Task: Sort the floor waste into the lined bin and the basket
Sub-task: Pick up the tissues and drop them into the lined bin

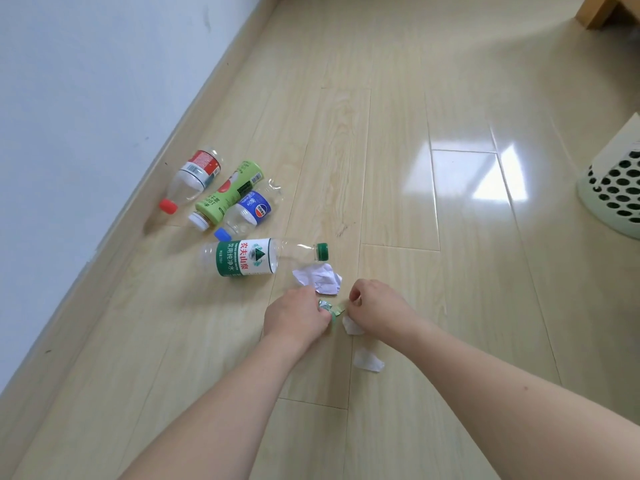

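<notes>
Both hands reach down to the floor (398,140). The left hand (297,315) has its grip clamped on a green foil wrapper (331,307). The right hand (375,308) has its fingers curled, pinching the wrapper's other end, a white paper scrap (351,325) under it. A crumpled paper (318,278) lies just beyond; another scrap (369,361) lies nearer. Four bottles (242,259) lie near the wall (69,98); the perforated basket (613,192) stands at the right edge.

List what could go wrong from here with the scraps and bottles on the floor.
1. The small green foil wrapper is pinched at its edges by the left hand and right hand; it may tear or slip.
2. The clear green-capped water bottle lies on its side nearby; a nudge could roll it.
3. Only the perforated pale basket shows, far right; carried scraps may drop.
</notes>
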A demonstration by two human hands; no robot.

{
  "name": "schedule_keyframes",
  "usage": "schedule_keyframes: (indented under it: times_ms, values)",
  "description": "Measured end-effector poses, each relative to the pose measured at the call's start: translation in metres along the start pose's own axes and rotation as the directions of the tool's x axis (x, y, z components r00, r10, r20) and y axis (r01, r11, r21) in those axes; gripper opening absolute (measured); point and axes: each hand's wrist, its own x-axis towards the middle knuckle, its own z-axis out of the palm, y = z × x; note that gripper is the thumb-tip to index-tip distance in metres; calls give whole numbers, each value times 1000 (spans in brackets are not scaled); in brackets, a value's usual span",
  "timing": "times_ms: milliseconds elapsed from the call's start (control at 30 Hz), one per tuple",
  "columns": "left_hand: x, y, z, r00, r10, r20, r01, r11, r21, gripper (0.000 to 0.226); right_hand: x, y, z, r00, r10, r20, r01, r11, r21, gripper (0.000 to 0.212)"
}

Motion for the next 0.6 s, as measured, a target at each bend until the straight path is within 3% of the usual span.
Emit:
schedule_keyframes:
  times_ms: [67, 233, 400, 467, 600]
  values:
    - [-6, -5, -2, 1000, -18, 17, 18, 999, -29, 15, -3, -1, 0, 999, -46, -7, 46, 999, -18, 26]
    - [-25, -29, -3, 996, -60, 68, 79, 941, -329, 14, -2, -10, 1, 987, -154, -48, 142, 971, -192, 25]
    - [-31, -54, 0, 988, -93, 124, 141, 870, -473, 15, 6, -21, 6, 972, -235, -21, 217, 927, -305, 22]
    - [-32, -58, -2, 979, -131, 158, 201, 778, -596, 19, 8, -24, 3, 972, -237, 8, 226, 916, -330, 20]
    - [-31, -55, -15, 946, -155, 284, 324, 412, -852, 19, 4, -25, -8, 978, -206, 34, 208, 950, -231, 15]
